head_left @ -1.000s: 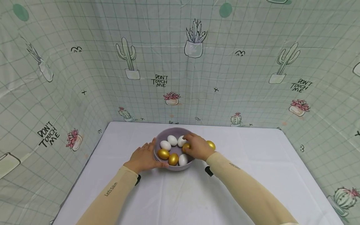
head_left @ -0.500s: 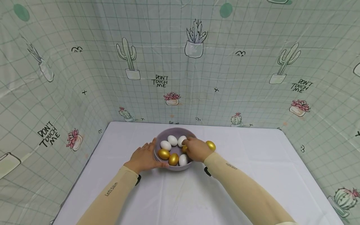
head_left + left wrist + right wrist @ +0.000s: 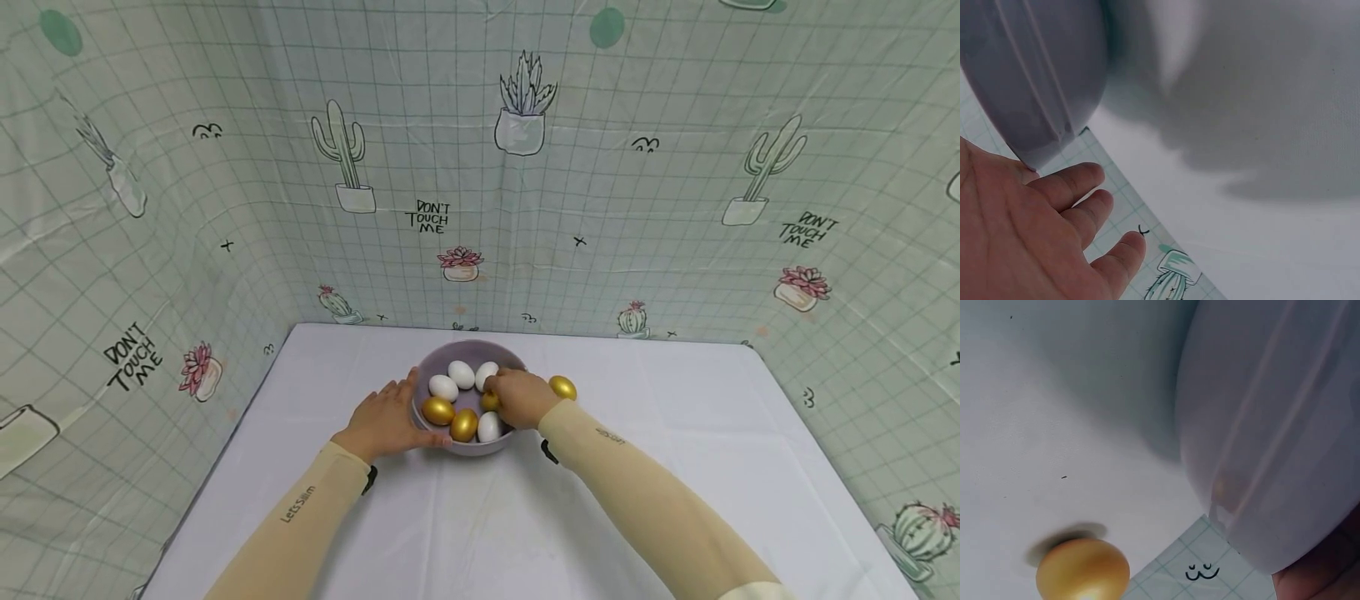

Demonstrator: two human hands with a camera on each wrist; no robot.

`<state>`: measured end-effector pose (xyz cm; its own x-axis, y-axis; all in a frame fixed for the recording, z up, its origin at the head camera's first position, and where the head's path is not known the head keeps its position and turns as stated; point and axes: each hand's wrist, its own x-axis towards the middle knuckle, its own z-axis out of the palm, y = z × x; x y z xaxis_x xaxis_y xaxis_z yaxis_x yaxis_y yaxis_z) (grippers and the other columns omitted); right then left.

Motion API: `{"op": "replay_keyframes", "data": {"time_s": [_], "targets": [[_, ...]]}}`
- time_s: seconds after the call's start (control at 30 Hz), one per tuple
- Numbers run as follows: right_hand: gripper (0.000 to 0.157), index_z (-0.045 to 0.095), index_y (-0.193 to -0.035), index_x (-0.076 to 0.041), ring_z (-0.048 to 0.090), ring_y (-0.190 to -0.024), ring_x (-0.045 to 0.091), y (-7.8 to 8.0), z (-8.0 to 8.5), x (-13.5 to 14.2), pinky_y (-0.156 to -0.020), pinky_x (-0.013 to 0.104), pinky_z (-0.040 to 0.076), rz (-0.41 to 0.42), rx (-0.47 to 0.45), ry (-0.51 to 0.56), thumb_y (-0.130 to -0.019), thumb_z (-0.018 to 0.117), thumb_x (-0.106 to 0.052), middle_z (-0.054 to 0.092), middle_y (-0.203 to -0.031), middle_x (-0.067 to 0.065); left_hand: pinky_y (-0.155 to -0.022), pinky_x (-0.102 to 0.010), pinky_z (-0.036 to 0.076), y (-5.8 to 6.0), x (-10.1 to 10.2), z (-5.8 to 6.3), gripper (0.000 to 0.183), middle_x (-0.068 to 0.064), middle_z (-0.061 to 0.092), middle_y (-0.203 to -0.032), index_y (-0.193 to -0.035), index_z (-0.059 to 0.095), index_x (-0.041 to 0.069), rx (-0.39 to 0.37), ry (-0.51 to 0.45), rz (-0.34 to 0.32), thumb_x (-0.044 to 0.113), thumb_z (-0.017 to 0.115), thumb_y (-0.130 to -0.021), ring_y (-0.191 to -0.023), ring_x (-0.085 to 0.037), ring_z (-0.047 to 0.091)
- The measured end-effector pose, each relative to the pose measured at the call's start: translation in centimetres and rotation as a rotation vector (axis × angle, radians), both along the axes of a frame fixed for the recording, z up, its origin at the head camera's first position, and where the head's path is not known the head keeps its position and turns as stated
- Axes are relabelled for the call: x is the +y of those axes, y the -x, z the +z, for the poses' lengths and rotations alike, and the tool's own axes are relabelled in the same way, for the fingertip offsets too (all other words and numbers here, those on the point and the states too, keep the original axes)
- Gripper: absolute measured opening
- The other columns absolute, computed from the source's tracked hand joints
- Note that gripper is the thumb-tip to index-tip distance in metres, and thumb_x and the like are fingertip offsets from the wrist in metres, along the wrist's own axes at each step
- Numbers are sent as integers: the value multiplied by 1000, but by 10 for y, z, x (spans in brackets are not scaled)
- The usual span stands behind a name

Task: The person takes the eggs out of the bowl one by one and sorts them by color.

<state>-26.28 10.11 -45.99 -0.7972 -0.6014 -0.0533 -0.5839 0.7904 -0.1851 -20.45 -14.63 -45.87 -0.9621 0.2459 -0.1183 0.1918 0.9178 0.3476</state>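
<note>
A greyish-purple bowl point(image 3: 471, 450) holds several white eggs point(image 3: 461, 375) and gold eggs point(image 3: 438, 410). My left hand point(image 3: 384, 421) rests against its left side, thumb along the front rim; the left wrist view shows the index finger at the rim and the other fingers point(image 3: 1124, 253) extended off it. Over the bowl's right side, my right hand point(image 3: 527, 400) reaches in with curled fingers and grips a gold egg point(image 3: 491, 402), partly hidden by the hand. In the right wrist view, mostly the bowl's outer wall point(image 3: 1260, 437) shows, with part of the hand at the corner.
One gold egg point(image 3: 562, 387) lies on the white tabletop point(image 3: 660, 450) just right of the bowl, behind my right wrist. A cactus-printed cloth backdrop point(image 3: 405, 150) surrounds the table at the back and sides.
My right hand has shifted slightly left and deeper into the bowl, and the gold egg at its fingers has moved a little toward the front. The left hand has stayed in place.
</note>
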Motion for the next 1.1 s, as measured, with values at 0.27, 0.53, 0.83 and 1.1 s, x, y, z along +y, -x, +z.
{"op": "replay_keyframes", "data": {"time_s": [0.27,0.53,0.83,1.1], "targets": [[29,70,-117,-13,60,-88,18,1,0,-2,-83,38,53,-15,-24,-48,-90,69,-3,63,-101,2,-113,-57,26,0,0,-1,134,-24,39,-152,-159,18,1,-4,-4,2,84,68,-65,-142,-41,33],[29,68,-113,-12,59,-85,20,0,2,-4,-82,38,53,-2,-16,-53,-87,67,2,62,-98,3,-113,-57,26,0,0,-1,134,-24,38,-152,-159,18,1,-2,-1,2,83,68,-66,-142,-41,33],[37,71,-119,-13,58,-83,18,-2,4,-5,-82,37,53,26,-7,-75,-86,66,5,61,-97,3,-112,-57,27,0,-1,-1,134,-24,39,-152,-158,18,1,3,3,0,84,69,-65,-141,-41,34],[35,72,-116,-13,54,-79,17,0,4,-5,-80,35,52,40,-1,-59,-86,66,5,58,-93,2,-111,-58,28,0,-2,1,134,-25,40,-151,-158,19,0,10,5,-7,83,69,-66,-140,-42,35]]}}
